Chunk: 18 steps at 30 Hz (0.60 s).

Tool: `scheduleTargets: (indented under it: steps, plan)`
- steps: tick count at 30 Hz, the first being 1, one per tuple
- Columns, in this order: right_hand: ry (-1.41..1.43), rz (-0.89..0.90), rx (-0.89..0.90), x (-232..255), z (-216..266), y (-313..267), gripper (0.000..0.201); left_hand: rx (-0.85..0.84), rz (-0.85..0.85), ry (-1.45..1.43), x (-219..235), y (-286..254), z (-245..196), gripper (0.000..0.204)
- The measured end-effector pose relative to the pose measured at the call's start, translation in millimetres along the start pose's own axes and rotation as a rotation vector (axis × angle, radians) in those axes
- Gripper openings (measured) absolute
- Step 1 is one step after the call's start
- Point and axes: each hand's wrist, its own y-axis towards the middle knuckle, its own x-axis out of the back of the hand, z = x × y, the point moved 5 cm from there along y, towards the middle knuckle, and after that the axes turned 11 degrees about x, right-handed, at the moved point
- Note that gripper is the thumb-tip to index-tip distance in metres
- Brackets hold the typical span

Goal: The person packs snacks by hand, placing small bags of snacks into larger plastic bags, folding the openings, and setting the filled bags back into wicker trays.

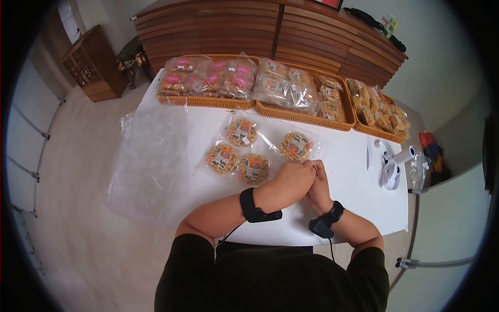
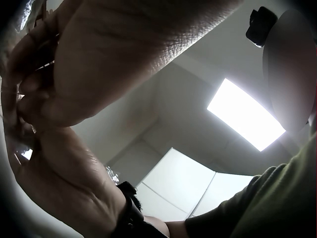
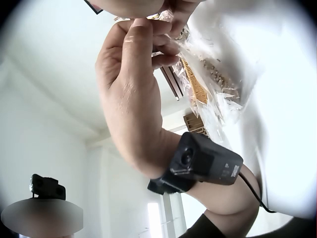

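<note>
Both hands meet at the right side of a clear plastic bag (image 1: pixel 267 136) lying on the white table. Round nut-covered cakes (image 1: pixel 222 158) with printed labels lie inside it; the rightmost cake (image 1: pixel 295 143) is just beyond the hands. My left hand (image 1: pixel 286 184) comes in from the left, its fingertips pinching at the bag's edge. My right hand (image 1: pixel 318 190) pinches right against it, thumb and fingers curled. In the right wrist view, the left hand's (image 3: pixel 131 84) thumb and fingers press together beside crinkled clear plastic (image 3: pixel 185 37). The fingers largely hide the pinched edge.
Wicker baskets (image 1: pixel 317 120) of packaged snacks line the table's back edge. A large clear plastic sheet or bag (image 1: pixel 148 161) hangs over the left edge. White label rolls (image 1: pixel 403 155) lie at the right. A slatted wooden cabinet (image 1: pixel 223 28) stands behind.
</note>
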Motion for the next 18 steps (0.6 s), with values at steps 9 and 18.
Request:
scheduleTargets:
  steps: [9, 18]
  plan:
    - [-0.393, 0.248, 0.437, -3, -21, 5, 0.031, -0.112, -0.039, 0.087, 0, 2, -9, 0.017]
    - [-0.336, 0.226, -0.236, 0, 13, 12, 0.012, -0.095, -0.03, -0.085, -8, 0, -4, 0.013]
